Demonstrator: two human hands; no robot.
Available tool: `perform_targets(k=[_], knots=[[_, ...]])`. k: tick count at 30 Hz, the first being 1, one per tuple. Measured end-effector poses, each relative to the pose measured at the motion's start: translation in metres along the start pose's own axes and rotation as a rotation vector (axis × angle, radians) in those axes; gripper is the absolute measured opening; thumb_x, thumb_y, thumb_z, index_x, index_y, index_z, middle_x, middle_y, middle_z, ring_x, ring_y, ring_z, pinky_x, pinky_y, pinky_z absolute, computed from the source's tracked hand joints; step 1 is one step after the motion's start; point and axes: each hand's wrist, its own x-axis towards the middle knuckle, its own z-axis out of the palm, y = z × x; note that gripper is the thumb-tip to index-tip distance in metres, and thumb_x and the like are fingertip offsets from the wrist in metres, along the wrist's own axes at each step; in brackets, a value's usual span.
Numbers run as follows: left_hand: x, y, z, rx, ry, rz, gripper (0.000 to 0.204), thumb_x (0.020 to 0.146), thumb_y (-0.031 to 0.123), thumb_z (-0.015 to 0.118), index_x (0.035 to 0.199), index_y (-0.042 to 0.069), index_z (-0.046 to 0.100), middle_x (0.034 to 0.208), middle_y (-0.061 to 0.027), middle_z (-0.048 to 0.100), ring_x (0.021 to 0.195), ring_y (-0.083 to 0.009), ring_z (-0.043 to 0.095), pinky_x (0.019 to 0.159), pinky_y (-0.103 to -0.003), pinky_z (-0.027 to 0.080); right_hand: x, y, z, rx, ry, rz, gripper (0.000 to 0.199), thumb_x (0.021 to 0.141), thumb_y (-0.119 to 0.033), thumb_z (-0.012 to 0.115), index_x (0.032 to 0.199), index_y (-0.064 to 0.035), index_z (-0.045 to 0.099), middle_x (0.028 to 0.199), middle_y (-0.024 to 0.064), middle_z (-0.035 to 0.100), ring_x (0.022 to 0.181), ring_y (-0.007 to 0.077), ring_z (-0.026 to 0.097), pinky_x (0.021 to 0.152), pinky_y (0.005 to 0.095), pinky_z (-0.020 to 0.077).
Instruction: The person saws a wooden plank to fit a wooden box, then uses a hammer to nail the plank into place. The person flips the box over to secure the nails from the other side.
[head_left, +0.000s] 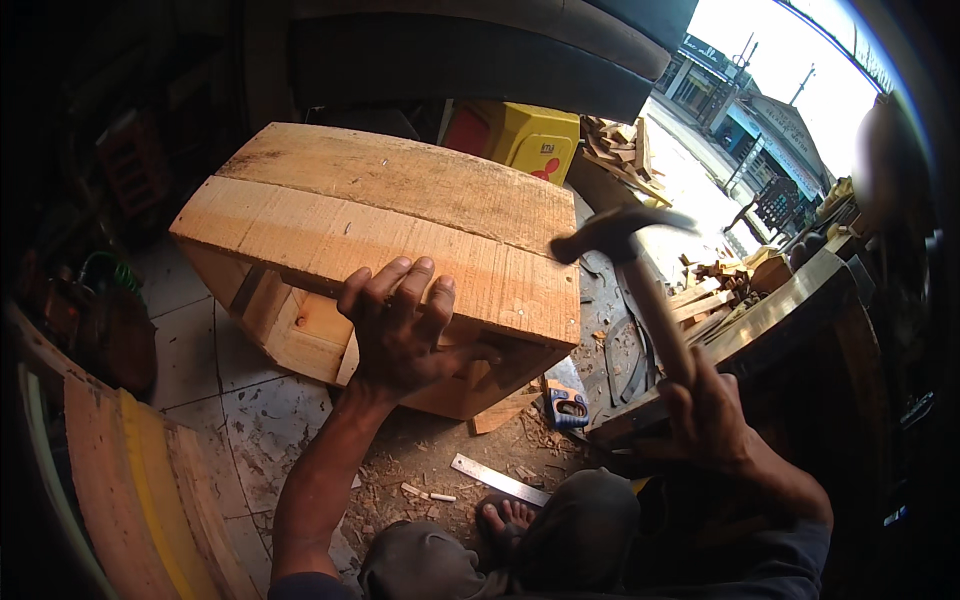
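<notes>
In front of me stands a box-shaped wooden frame point(470, 240), its top made of two rough planks side by side with nail heads in them. My left hand point(400, 315) rests on the near edge of that top, fingers spread over the plank and thumb below the edge. A claw hammer point(655, 300) with a dark head and a wooden handle is in my right hand point(715, 410), whose fingers wrap round the handle's lower end. Its head is raised near the right end of the planks and slightly blurred.
A handsaw with a blue handle point(567, 405) and a metal ruler point(500, 480) lie on the floor among wood shavings. Behind the frame is a yellow container point(540, 140). Wood offcuts point(705, 300) are piled at right; curved boards point(130, 480) stand at lower left.
</notes>
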Motion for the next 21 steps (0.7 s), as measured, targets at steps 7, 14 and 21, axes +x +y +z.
perform_targets(k=[7, 14, 21], knots=[[-0.004, -0.003, -0.005, 0.019, -0.023, 0.017, 0.087, 0.073, 0.087, 0.067, 0.12, 0.014, 0.055, 0.123, -0.0073, 0.054, 0.124, -0.027, 0.047, 0.106, -0.054, 0.027, 0.001, -0.002, -0.004, 0.186, 0.219, -0.051, 0.034, 0.101, -0.031, 0.064, 0.103, -0.0006, 0.048, 0.068, 0.0207, 0.06, 0.053, 0.0407, 0.061, 0.049, 0.0467, 0.0462], [-0.006, -0.004, -0.006, 0.016, -0.011, 0.038, 0.088, 0.072, 0.085, 0.07, 0.12, 0.013, 0.055, 0.124, -0.0081, 0.054, 0.123, -0.0274, 0.047, 0.105, -0.054, 0.028, 0.003, -0.017, -0.022, 0.351, 0.256, -0.028, 0.028, 0.103, -0.026, 0.06, 0.105, -0.0004, 0.05, 0.061, 0.0171, 0.058, 0.053, 0.035, 0.066, 0.046, 0.0437, 0.047], [-0.002, -0.001, 0.0, -0.007, 0.008, 0.026, 0.087, 0.073, 0.084, 0.071, 0.119, 0.011, 0.056, 0.124, -0.0086, 0.055, 0.123, -0.0279, 0.048, 0.105, -0.054, 0.028, 0.001, -0.026, -0.028, -0.272, -0.046, -0.112, 0.032, 0.102, -0.029, 0.064, 0.095, -0.002, 0.047, 0.066, 0.021, 0.06, 0.054, 0.044, 0.062, 0.051, 0.0481, 0.0471]])
